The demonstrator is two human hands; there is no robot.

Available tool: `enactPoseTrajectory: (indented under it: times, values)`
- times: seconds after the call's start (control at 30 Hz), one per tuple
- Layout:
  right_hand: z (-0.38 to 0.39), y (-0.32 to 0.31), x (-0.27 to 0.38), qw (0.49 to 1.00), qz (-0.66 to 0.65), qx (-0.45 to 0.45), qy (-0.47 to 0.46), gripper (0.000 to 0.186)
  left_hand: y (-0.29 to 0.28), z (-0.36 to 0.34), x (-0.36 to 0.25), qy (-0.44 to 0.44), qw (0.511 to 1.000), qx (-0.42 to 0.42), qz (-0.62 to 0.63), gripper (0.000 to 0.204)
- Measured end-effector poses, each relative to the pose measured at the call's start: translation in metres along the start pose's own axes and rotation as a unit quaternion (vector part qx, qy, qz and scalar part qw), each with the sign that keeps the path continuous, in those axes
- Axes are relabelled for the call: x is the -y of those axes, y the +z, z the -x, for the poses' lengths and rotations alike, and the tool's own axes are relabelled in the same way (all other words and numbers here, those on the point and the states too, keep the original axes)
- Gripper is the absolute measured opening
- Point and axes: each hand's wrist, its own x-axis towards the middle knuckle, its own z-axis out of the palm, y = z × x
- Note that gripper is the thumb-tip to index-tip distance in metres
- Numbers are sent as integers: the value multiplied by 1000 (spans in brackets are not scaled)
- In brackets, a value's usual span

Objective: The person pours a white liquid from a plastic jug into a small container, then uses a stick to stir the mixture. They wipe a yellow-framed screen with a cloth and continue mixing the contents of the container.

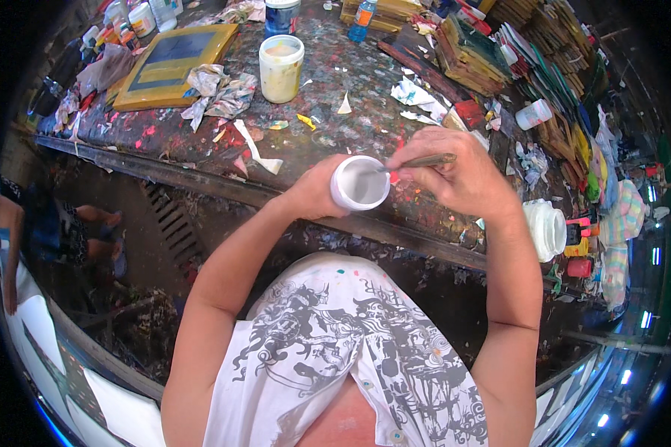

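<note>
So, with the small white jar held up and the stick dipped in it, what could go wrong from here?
1. The left hand holds the white jar over the table edge; a slip could drop it on the floor.
2. The stick in the right hand may drip paint onto the shirt.

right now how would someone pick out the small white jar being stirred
Find the paint-spattered workbench and follow its near edge to the middle. There the left hand holds the small white jar while the right hand dips a stick into it. Unlike the larger cream tub, it is held, not standing.
</note>
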Motion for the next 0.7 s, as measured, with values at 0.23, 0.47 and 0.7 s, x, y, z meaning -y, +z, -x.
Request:
enactPoseTrajectory:
  times: [0.23,0.47,0.7]
  values:
    - [1,-11,2,996,-64,53,29,21,-1,1,-8,-1,1000,-12,28,94]
    - [7,-4,1,991,-92,90,-23,22,2,0,-6,-10,1000,-3,-16,103]
    - [5,17,-4,988,-137,54,-55,20,3,5,-6,-12,999,-27,13,85]
